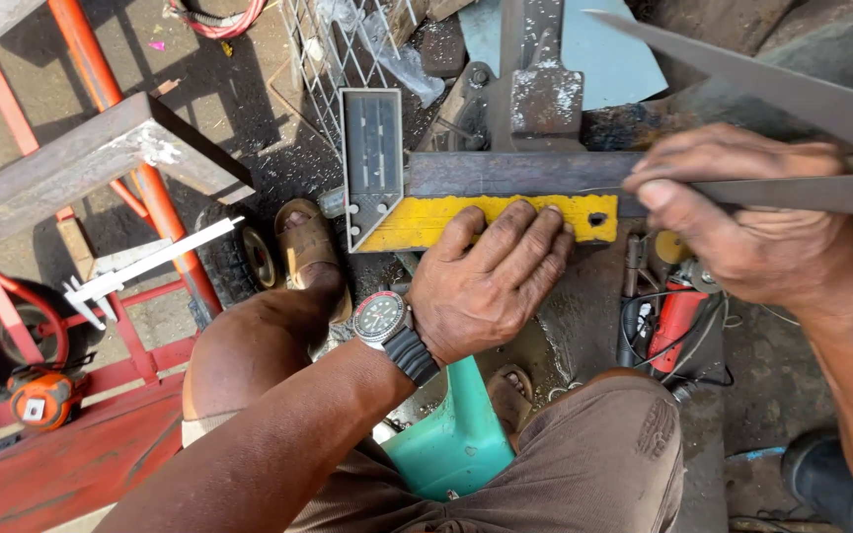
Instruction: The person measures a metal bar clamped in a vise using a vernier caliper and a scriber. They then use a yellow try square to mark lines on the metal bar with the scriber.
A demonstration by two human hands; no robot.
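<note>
Yellow square pinned flat by left hand; right hand pinches scriber.

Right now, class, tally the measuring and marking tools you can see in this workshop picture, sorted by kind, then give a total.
Yellow set square, pressed on the steel bar by the left hand: 1
Orange tape measure: 1
Pale vernier caliper: 1
Thin metal marking tool, gripped in the right hand: 1
Total: 4

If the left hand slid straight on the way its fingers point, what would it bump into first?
The left hand lies flat on the yellow metal square, fingers pointing up the picture. Straight on, it would probably first meet the dark steel bar beside the square's far edge.
</note>
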